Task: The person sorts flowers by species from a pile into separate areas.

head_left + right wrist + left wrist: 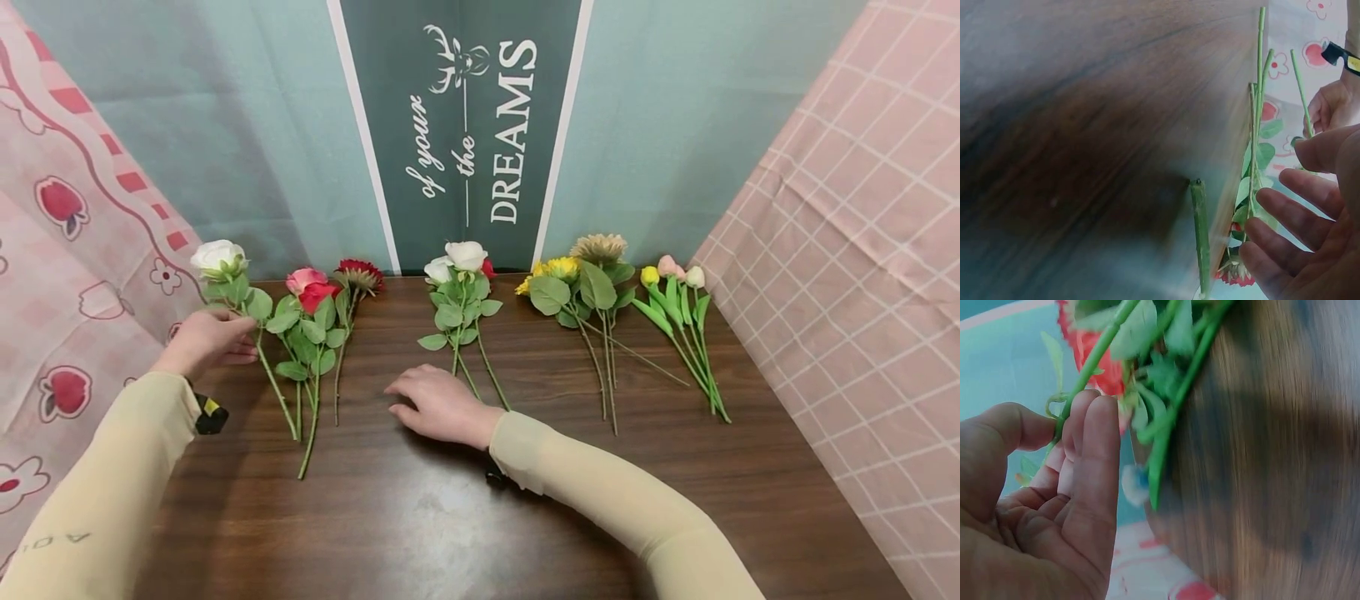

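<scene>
At the left of the head view, my left hand [210,340] pinches the stem of a white rose [219,257]. In the left wrist view that green stem [1094,359] runs between thumb and fingertips. Just right of it lie a pink-and-red rose [311,287] and a dark red daisy-like flower [360,275]. Nothing is in my right hand [442,404], which hovers over the table with relaxed fingers. It is nearest the stems of the middle bunch, where white roses [467,256] lie with a bit of red behind them.
Yellow flowers [562,268] and a beige bloom [598,248] lie right of centre on the dark wooden table [450,533]. Tulips [678,287] lie farther right. A teal cloth [660,125] hangs behind; pink patterned cloths [847,217] border both sides.
</scene>
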A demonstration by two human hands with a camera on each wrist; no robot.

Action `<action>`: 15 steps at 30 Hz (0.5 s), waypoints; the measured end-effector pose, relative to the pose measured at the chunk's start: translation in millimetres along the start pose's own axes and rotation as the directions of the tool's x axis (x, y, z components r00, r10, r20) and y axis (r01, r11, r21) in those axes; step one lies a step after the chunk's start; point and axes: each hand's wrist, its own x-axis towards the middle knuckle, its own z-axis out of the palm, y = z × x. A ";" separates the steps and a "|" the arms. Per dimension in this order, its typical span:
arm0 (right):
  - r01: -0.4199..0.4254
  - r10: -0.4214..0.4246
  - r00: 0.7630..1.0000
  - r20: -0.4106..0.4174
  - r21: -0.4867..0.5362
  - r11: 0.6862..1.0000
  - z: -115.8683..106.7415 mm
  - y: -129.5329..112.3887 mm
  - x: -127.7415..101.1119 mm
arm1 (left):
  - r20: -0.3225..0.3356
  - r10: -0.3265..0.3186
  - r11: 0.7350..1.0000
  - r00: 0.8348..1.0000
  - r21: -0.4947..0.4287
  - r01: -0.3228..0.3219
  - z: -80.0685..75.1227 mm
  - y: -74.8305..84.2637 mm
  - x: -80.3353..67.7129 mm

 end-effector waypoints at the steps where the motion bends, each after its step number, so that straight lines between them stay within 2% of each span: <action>1: -0.005 0.005 1.000 -0.001 0.008 1.000 -0.7 1.0 -1.6 | 0.013 0.007 1.000 1.000 0.005 -0.008 4.7 1.4 0.1; 5: -0.047 0.047 0.999 -0.008 0.054 0.997 -5.9 6.0 -10.5 | 0.064 0.038 0.999 0.997 0.023 -0.040 35.6 11.2 0.1; 9: -0.111 0.119 0.992 -0.037 0.170 0.979 -12.8 13.9 -22.5 | 0.123 0.079 0.997 0.989 0.005 -0.080 78.0 30.5 -3.4; 12: -0.165 0.190 0.981 -0.046 0.329 0.930 -15.6 20.1 -32.9 | 0.165 0.127 0.992 0.978 -0.028 -0.125 114.1 45.5 -5.8; 15: -0.217 0.257 0.966 -0.008 0.509 0.833 -18.7 23.5 -45.2 | 0.200 0.176 0.983 0.964 -0.087 -0.162 150.7 58.0 -4.8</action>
